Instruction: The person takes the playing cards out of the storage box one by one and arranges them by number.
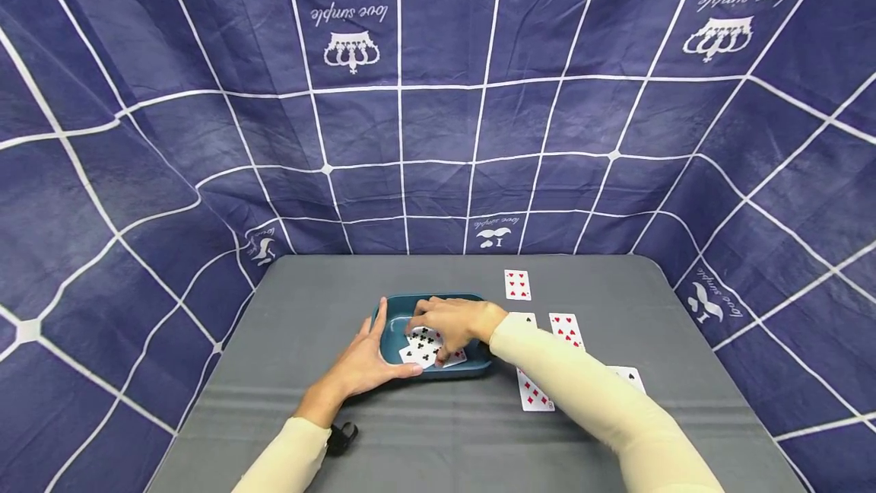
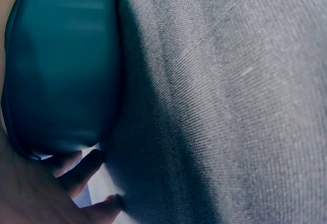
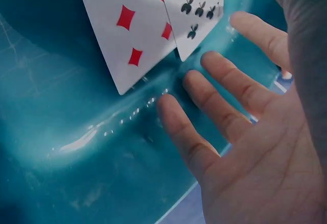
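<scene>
A blue-green tray [image 1: 393,332] rests on the table with several loose playing cards [image 1: 423,350] in it, black-suited ones on top. My left hand [image 1: 361,362] grips the tray's left end, thumb along the near rim and fingers round the far side. In the left wrist view, fingers [image 2: 84,173] curl by the end of the tray [image 2: 61,70]. Over the cards inside the tray reaches my right hand [image 1: 457,321]. Its fingers [image 3: 219,88] look fairly straight in the right wrist view, apart from a diamonds card [image 3: 125,35] and a black-suited card [image 3: 196,9]. Its thumb is hidden there.
Right of the tray, several face-up cards lie on the grey table [image 1: 274,371]: a hearts card [image 1: 517,285] at the back, another red card [image 1: 566,329], a diamonds card [image 1: 534,392] and a spade card [image 1: 630,377]. My right forearm partly covers some. A blue checked curtain [image 1: 438,120] surrounds the table.
</scene>
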Demonstrator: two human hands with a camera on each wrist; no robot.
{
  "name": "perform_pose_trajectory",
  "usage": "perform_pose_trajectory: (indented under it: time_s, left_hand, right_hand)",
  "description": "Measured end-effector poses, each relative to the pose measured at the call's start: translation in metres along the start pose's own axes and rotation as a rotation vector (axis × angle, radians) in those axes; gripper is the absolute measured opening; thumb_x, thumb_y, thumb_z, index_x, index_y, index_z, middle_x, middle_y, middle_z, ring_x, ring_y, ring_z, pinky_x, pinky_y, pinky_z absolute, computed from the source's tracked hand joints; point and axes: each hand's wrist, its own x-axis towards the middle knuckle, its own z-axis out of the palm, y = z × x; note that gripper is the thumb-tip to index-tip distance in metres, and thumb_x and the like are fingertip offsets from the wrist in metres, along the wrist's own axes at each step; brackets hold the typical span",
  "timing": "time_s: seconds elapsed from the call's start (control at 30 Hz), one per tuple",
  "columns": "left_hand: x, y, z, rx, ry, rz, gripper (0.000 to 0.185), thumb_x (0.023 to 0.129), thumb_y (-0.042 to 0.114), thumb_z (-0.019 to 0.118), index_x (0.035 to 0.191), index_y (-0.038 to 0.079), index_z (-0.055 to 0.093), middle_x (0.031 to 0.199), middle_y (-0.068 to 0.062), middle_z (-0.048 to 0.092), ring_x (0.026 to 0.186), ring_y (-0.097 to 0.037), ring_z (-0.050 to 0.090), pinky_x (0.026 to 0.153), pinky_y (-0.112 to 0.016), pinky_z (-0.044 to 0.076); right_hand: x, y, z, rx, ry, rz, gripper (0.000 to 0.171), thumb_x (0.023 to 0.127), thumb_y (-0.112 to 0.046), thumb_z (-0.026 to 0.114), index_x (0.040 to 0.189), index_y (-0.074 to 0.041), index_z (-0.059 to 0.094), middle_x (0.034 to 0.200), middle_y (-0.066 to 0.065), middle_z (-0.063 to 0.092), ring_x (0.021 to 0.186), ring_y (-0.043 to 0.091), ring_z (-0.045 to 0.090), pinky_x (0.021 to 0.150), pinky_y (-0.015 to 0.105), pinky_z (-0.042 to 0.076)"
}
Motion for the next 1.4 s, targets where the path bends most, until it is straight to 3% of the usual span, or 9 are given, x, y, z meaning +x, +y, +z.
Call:
perform_pose_trajectory:
  time_s: [0.27, 0.67, 0.93, 1.17, 1.4]
  left_hand:
    - [-0.001, 0.001, 0.006, -0.013, -0.010, 0.008, 0.156, 0.082, 0.079, 0.096, 0.189, 0.033, -0.007, 0.191, -0.038, 0.016, 0.167, -0.067, 0.040, 0.121, -0.084, 0.047]
    - [-0.003, -0.001, 0.001, -0.017, -0.014, 0.018, 0.155, 0.083, 0.078, 0.096, 0.187, 0.039, -0.012, 0.192, -0.035, 0.013, 0.168, -0.066, 0.039, 0.123, -0.083, 0.046]
    - [-0.002, -0.004, 0.002, -0.017, 0.010, 0.038, 0.157, 0.081, 0.078, 0.097, 0.190, 0.031, -0.005, 0.193, -0.031, 0.019, 0.164, -0.061, 0.048, 0.123, -0.078, 0.049]
    - [0.001, -0.003, 0.001, -0.006, 0.018, 0.024, 0.158, 0.080, 0.078, 0.098, 0.190, 0.026, -0.002, 0.192, -0.034, 0.019, 0.164, -0.063, 0.047, 0.124, -0.079, 0.048]
    - [0.001, -0.002, 0.002, -0.007, 0.020, 0.021, 0.158, 0.080, 0.077, 0.098, 0.190, 0.030, -0.005, 0.192, -0.033, 0.020, 0.164, -0.061, 0.048, 0.124, -0.077, 0.049]
  right_hand:
    - [0.002, -0.003, 0.007, -0.034, -0.042, 0.018, 0.089, 0.088, -0.044, 0.105, 0.167, -0.038, 0.064, 0.156, -0.003, 0.062, 0.139, 0.014, 0.063, 0.118, 0.036, 0.059]
    - [0.003, -0.005, 0.005, -0.020, -0.010, 0.004, 0.086, 0.090, -0.045, 0.104, 0.166, -0.038, 0.065, 0.152, -0.002, 0.063, 0.133, 0.013, 0.064, 0.115, 0.035, 0.060]
    - [-0.004, -0.004, -0.005, 0.035, 0.040, -0.015, 0.086, 0.089, -0.041, 0.105, 0.166, -0.035, 0.066, 0.151, -0.001, 0.063, 0.136, 0.016, 0.064, 0.117, 0.037, 0.059]
    - [-0.011, 0.001, -0.013, 0.068, 0.093, -0.011, 0.084, 0.090, -0.043, 0.105, 0.164, -0.034, 0.066, 0.151, -0.002, 0.063, 0.137, 0.018, 0.064, 0.115, 0.041, 0.060]
    - [-0.025, 0.009, -0.021, 0.133, 0.132, -0.001, 0.084, 0.092, -0.041, 0.103, 0.166, -0.033, 0.065, 0.151, -0.001, 0.062, 0.136, 0.022, 0.062, 0.113, 0.047, 0.060]
